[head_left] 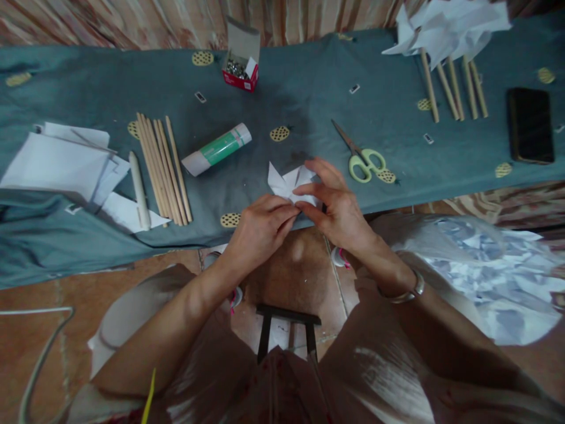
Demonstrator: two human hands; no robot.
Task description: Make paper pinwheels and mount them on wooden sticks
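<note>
One folded paper (281, 184) between both hands (262, 227) (339, 206)

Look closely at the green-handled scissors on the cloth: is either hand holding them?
No, the scissors lie on the cloth, while both the left hand and the right hand hold folded white paper.

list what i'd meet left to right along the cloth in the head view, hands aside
Paper stack, wooden sticks, green-and-white tube, folded paper, scissors, white paper shapes with sticks, black phone.

Hands (293, 218) pinching folded paper (289, 182) — scissors (359, 156), glue stick (218, 148) nearby
</note>
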